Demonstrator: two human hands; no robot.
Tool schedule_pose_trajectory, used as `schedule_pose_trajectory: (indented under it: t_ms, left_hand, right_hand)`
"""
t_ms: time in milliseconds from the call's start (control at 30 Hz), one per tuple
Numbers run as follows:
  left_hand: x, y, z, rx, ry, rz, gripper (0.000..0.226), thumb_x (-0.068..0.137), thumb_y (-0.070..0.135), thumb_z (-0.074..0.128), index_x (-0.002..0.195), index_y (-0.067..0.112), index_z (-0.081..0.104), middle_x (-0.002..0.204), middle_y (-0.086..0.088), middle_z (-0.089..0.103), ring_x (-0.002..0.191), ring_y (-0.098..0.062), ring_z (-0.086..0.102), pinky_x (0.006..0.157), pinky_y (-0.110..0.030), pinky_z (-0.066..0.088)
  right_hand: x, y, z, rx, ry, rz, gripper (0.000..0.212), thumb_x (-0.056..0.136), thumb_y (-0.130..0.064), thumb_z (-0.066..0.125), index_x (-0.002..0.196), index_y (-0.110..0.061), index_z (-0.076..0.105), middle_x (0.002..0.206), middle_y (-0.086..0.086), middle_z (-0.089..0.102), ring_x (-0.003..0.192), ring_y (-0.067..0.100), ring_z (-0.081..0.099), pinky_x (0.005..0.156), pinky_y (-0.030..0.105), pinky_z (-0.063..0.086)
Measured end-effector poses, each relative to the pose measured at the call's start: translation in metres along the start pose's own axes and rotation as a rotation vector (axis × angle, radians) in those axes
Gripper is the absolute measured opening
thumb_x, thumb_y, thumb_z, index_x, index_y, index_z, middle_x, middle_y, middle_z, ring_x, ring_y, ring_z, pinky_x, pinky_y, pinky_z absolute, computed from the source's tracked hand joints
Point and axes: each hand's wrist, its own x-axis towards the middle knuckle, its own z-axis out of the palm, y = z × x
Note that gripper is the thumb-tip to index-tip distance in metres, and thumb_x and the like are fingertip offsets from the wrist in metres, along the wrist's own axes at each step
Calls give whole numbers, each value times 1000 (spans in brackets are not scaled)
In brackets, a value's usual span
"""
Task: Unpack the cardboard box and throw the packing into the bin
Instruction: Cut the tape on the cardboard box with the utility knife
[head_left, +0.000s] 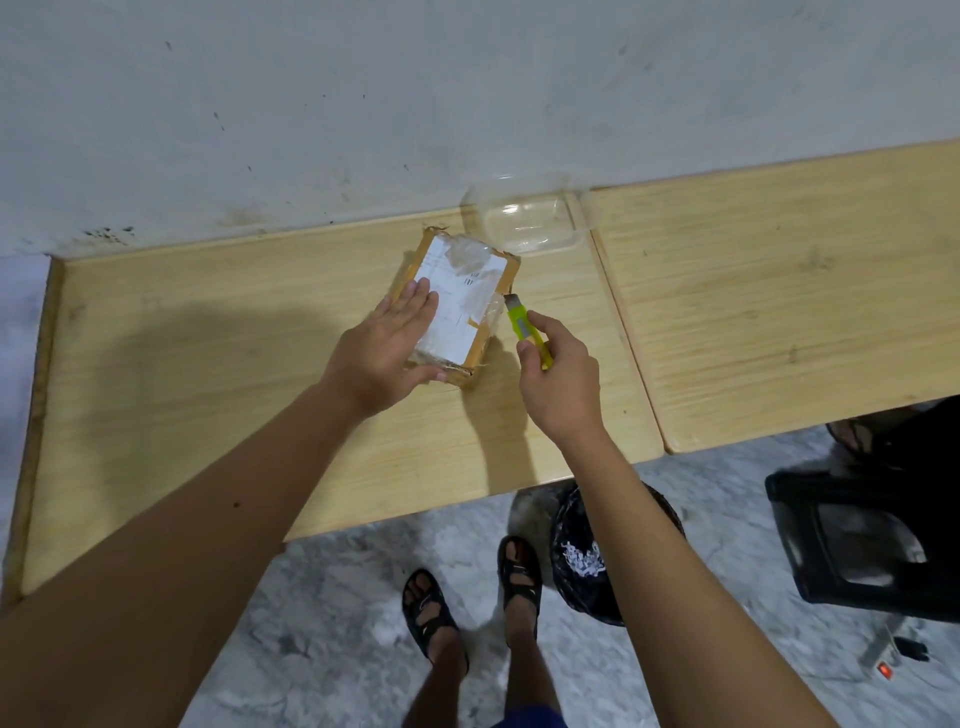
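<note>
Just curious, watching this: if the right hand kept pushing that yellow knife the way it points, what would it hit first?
Most likely the cardboard box: the right hand aims the yellow knife at its taped right edge, the tip seemingly already there.

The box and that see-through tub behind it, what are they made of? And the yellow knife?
The box looks like brown cardboard, dull, with frayed corners, under a white paper label and shiny clear tape. The tub seems to be thin clear plastic: the table shows through it and its rim glints. The knife in the right hand has a glossy yellow-green body, probably plastic, with a grey, likely metal blade tip.
</note>
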Motion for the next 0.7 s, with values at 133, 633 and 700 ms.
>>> schedule_pose_trajectory:
  t_ms: [133,633,700]
  left_hand:
    - [0,3,7,9,56,-1,99,78,45,86,153,-3,43,161,-22,39,150,-34,39,121,-51,35]
    - [6,9,17,14,129,-21,96,76,41,86,149,-5,47,157,-25,44,147,-38,44,116,-59,41]
    - [8,8,14,-14,89,-33,97,75,38,88,151,-4,45,159,-23,42,149,-36,40,119,-58,37]
  right_hand:
    - [-5,2,4,43,47,-9,37,104,-20,54,140,-20,61,113,0,74,88,5,59,74,12,43]
    - [-31,-7,16,-38,-82,-54,37,101,-15,56,137,-18,65,101,2,77,66,2,57,68,20,47]
    - [-42,-9,22,-21,-78,-60,38,102,-15,55,138,-20,64,100,3,78,70,10,59,67,21,43]
